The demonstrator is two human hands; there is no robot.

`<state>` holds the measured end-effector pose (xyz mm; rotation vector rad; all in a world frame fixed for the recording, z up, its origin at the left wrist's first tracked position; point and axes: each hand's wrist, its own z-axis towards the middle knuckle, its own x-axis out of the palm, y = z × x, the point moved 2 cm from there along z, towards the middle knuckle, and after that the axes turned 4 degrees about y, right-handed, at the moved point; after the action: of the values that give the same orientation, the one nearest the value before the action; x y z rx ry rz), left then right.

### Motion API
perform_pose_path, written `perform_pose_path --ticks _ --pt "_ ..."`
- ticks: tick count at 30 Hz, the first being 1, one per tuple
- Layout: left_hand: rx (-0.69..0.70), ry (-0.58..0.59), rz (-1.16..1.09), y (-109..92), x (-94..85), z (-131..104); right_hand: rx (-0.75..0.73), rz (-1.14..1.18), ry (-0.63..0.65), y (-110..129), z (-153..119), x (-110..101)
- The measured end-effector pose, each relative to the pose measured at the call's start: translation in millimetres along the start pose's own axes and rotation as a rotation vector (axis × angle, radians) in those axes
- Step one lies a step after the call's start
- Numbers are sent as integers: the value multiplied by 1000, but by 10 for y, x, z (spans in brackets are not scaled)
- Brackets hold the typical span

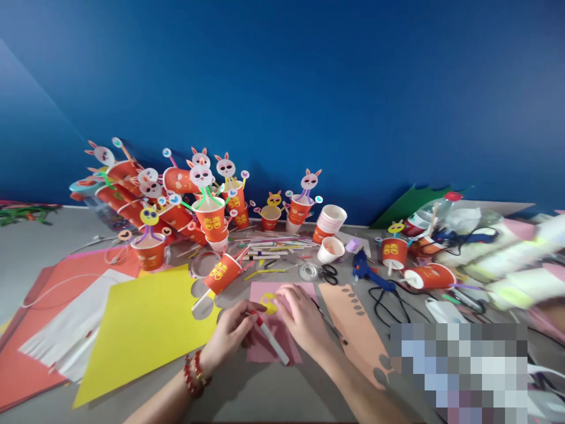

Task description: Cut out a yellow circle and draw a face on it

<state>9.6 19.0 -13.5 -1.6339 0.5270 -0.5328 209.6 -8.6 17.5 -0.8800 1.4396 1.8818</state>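
Note:
A white marker (274,343) with a red end slants down to the right over a pink paper sheet (260,352). My left hand (233,330), with red beaded bracelets at the wrist, has its fingers closed at the marker's red end. A small yellow paper circle (268,302) with cut or drawn eye shapes lies on the pink sheet between my hands. My right hand (302,318) rests on the sheet, thumb and fingers apart, its tips at the circle's right edge. Whether they press on the circle is hard to see.
A yellow sheet (145,324) lies at left, a peach strip (353,330) at right. Behind are scissors (328,273), a tape roll (308,271), a blue glue gun (371,274), a tipped red cup (222,274) and several rabbit-faced cups (209,219). Another person's sleeve (529,282) is at right.

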Motion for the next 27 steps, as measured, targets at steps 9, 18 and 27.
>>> perform_pose_path --ticks 9,18,27 --pt "91 -1 -124 -69 5 -34 170 455 333 341 -371 -235" --pt "100 29 -34 -40 18 -74 238 -14 -269 -633 -210 -595" --pt "143 24 133 23 17 -56 84 -415 -365 -988 -46 -801"
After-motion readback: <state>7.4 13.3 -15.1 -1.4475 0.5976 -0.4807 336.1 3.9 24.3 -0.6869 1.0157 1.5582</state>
